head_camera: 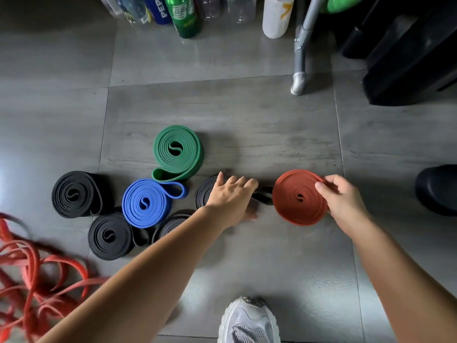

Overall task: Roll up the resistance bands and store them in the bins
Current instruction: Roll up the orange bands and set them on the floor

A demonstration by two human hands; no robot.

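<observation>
Several rolled bands lie on the grey floor. My right hand [340, 196] grips the right edge of a rolled red band [294, 201]. My left hand [232, 196] rests flat on a rolled black band [204, 194], fingers spread, hiding most of it; a black loop end [263, 198] sticks out toward the red roll. To the left are a green roll [176, 151], a blue roll [146, 203], two more black rolls [74, 194] [110, 235], and another black roll [170, 225] partly under my left forearm.
A tangle of loose red bands [32, 271] lies at the lower left. Bottles [184, 16] stand along the far edge. A grey metal leg [300, 58] and black equipment [408, 50] are at the upper right. My grey shoe [249, 320] is at the bottom.
</observation>
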